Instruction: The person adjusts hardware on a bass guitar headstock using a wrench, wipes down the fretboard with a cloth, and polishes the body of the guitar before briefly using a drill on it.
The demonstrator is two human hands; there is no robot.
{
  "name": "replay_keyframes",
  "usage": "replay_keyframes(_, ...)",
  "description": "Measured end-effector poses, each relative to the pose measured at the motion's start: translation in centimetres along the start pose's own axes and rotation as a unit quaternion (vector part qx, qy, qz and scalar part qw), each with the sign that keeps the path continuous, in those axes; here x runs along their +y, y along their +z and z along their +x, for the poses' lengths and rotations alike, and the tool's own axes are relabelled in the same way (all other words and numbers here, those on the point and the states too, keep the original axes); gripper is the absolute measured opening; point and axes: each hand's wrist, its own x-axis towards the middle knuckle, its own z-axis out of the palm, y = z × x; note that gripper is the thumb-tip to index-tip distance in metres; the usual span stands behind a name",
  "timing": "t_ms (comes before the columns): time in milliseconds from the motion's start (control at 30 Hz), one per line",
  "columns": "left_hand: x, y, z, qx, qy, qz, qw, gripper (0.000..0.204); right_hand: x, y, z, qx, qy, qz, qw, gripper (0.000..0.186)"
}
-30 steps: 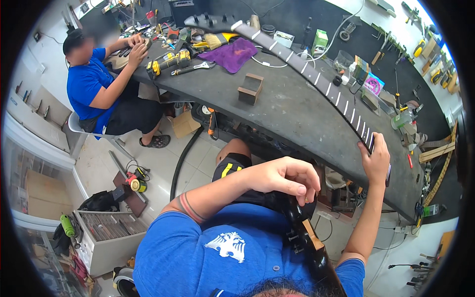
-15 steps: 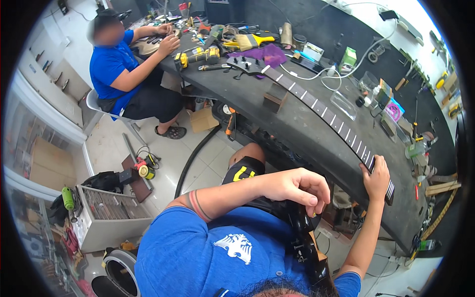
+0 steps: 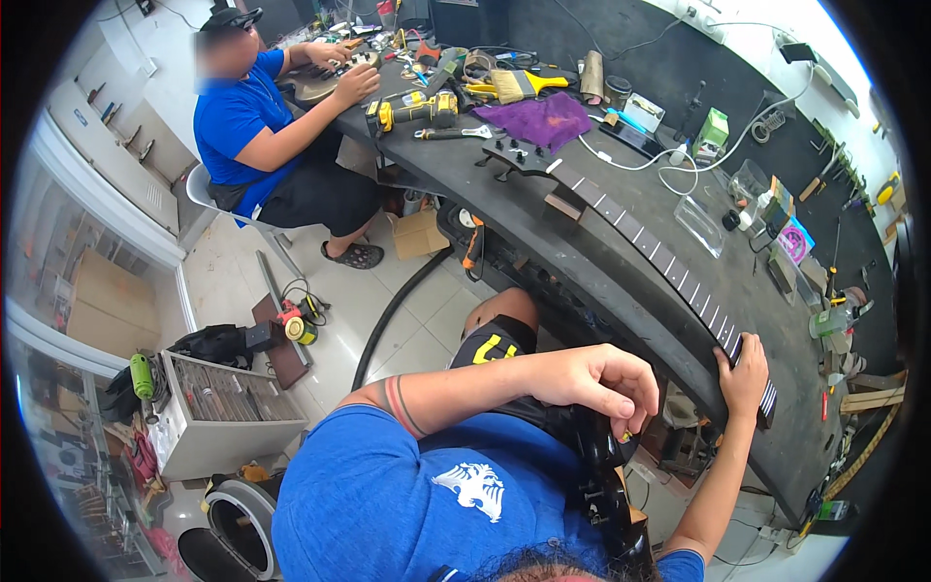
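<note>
A long dark guitar neck [image 3: 648, 242] with pale fret lines lies along the dark workbench [image 3: 582, 291], its headstock [image 3: 511, 155] at the far end and a wooden block [image 3: 563, 205] under it. My right hand [image 3: 742, 373] grips the near end of the neck at the bench edge. My left hand [image 3: 596, 381] is curled with closed fingers over the top of a black guitar body [image 3: 599, 466] held against my chest. My knee, in dark shorts with a yellow mark [image 3: 495, 347], shows under the bench.
Another person in a blue shirt [image 3: 247, 116] sits at the far end of the bench, hands on a workpiece. The bench holds a yellow drill [image 3: 412, 109], purple cloth [image 3: 543, 118], brush, cables and small boxes. On the floor are a black hose [image 3: 393, 315], a parts drawer [image 3: 218, 403] and power tools.
The view has swung toward the far end of the bench, showing more of the other person. Both my hands keep the same holds on the neck and the black body.
</note>
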Motion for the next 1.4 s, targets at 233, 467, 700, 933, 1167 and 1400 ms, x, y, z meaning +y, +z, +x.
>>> replay_keyframes(233, 0.0, -0.7, 0.0, 0.001, 0.007, -0.017, 1.0, 0.03, 1.2, 0.0, 0.0, -0.048, 0.014, 0.035, 0.998, 0.06)
replay_keyframes(467, 0.3, -0.2, 0.5, 0.071, 0.127, 0.142, 0.979, 0.019, -13.0, -8.2, 3.9, 0.057, -0.061, 0.039, 0.996, 0.057)
replay_keyframes(700, 7.9, -3.4, -1.9, 0.21, 0.409, 0.576, 0.676, 0.031, -22.3, -7.9, 3.2, -0.377, -0.074, 0.572, 0.725, 0.057)
replay_keyframes(933, 24.6, -30.3, -11.4, 0.511, -0.106, 0.803, 0.288, 0.055, -24.7, -11.2, 4.8, -0.42, -0.115, 0.481, 0.76, 0.037)
replay_keyframes(1167, 25.6, -43.8, -14.4, 0.45, -0.361, 0.743, 0.339, 0.059, -25.9, -12.0, 7.3, -0.503, -0.188, 0.383, 0.752, 0.041)
replay_keyframes(1400, 31.0, -45.1, -24.8, 0.598, -0.183, 0.678, 0.385, 0.066, -26.8, -12.0, 6.2, -0.447, -0.248, 0.399, 0.761, 0.044)
